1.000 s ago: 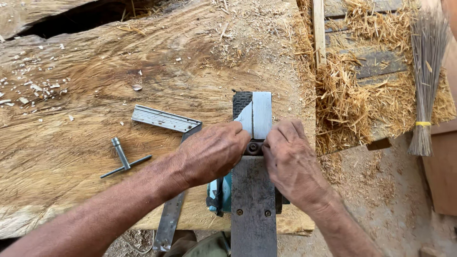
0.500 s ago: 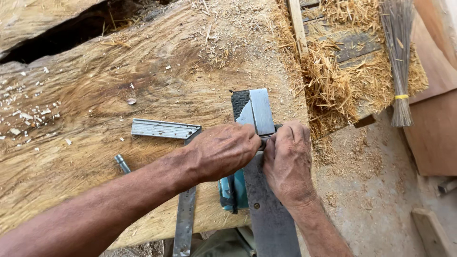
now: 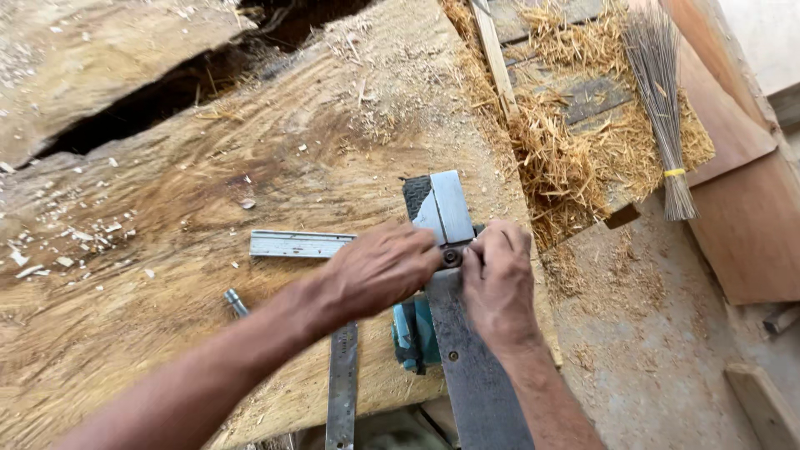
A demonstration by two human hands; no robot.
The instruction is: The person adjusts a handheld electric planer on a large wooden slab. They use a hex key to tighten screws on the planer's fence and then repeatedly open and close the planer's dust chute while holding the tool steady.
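Upturned electric planer (image 3: 450, 275) lying sole-up at the near right edge of the slab (image 3: 167, 250), teal body hanging over that edge. Both hands meeting at the cutter drum between the two sole plates: left hand (image 3: 379, 268) curled, fingertips pinching something small at the drum; right hand (image 3: 498, 279) pressed close beside it, fingers bent on the same spot. Blade work seemingly midway, nothing refitted for certain. Smooth grey metal soles, ribbed black belt cover; rough, fibrous, chip-strewn wood. Steel square (image 3: 304, 244) flat alongside; socket wrench (image 3: 236, 302) untouched.
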